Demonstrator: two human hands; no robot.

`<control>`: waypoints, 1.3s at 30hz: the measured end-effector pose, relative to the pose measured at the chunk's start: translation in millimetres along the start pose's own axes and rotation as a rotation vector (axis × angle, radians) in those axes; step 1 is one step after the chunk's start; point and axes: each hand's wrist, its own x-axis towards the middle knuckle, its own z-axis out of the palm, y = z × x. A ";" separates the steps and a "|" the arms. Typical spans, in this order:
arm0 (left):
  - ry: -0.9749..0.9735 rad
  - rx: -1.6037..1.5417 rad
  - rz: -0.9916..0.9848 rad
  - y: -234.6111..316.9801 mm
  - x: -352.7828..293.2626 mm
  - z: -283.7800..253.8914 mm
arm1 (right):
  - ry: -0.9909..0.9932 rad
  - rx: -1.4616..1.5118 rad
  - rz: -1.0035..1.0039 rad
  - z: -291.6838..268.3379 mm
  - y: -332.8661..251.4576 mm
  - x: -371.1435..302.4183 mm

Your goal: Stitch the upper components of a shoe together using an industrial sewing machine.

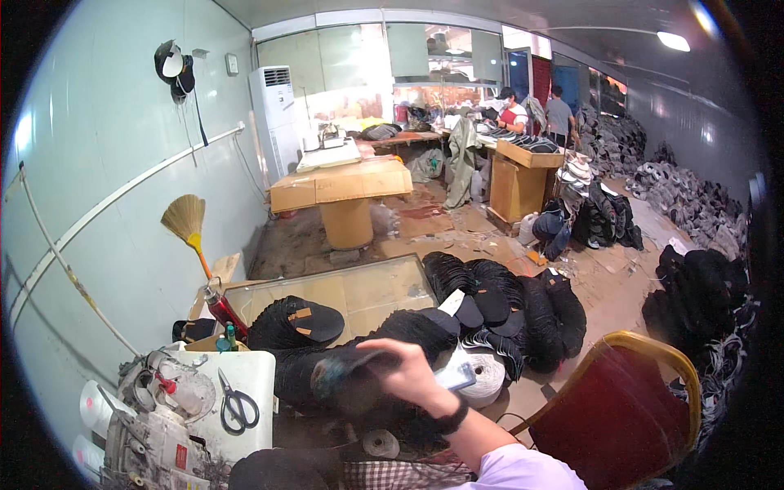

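My right hand reaches in from the lower right, a dark band on its wrist. Thumb and fingers close on a dark piece, smeared by motion, so its kind is unclear. Beneath and behind it lie stacks of flat black rounded pieces, some with small brown tags. Right of the wrist stands a large white thread cone, with a pale blue flat thing against it. A small spool sits below the hand, near a checkered cloth. My left hand is out of view.
At the lower left are a sewing machine and black-handled scissors on a white tabletop. A red bottle and a broom stand beyond. A red chair is at right. Two people are at the back.
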 end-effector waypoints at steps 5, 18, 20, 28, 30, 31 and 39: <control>0.009 0.004 -0.008 2.9 -1.7 0.5 | 0.075 1.327 0.391 1.8 14.7 -3.3; -0.006 0.053 0.052 -2.0 1.0 -1.7 | -0.080 0.478 0.629 -5.1 -11.9 -1.4; -0.006 0.040 0.057 -3.1 1.5 -2.2 | -0.035 0.860 0.654 -7.5 -9.1 -4.0; 0.008 0.017 0.017 2.2 -1.7 5.1 | -0.086 0.704 0.636 -12.3 5.0 -23.7; -0.011 0.112 0.041 14.2 -7.0 8.0 | -0.016 0.712 0.658 -14.7 12.8 -30.0; -0.040 0.212 0.060 23.1 -10.0 9.2 | -0.061 0.849 0.623 -13.9 17.7 -33.3; -0.097 0.689 0.354 90.5 -72.0 42.9 | -0.158 1.002 0.904 15.2 49.9 -69.8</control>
